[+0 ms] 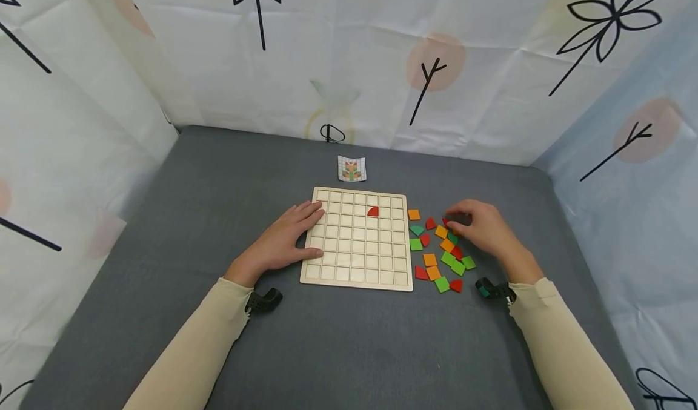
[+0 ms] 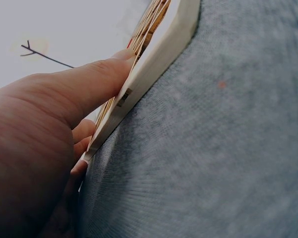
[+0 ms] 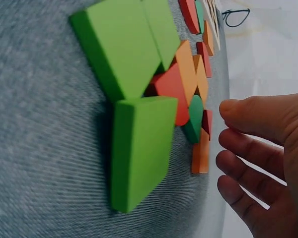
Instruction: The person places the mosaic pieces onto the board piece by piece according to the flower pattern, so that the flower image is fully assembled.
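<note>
Beige sleeves (image 1: 188, 349) end beside black wristbands (image 1: 265, 301).

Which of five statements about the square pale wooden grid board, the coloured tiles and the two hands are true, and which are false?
1. The left hand rests on the square pale wooden grid board. True.
2. A red tile with one curved edge lies on the board. True.
3. The right hand is also on the board. False: it is at the loose coloured tiles to the board's right.
4. Those loose tiles are all one colour. False: they are red, orange and green.
5. A small printed card with a coloured pattern lies beyond the board's far edge. True.
</note>
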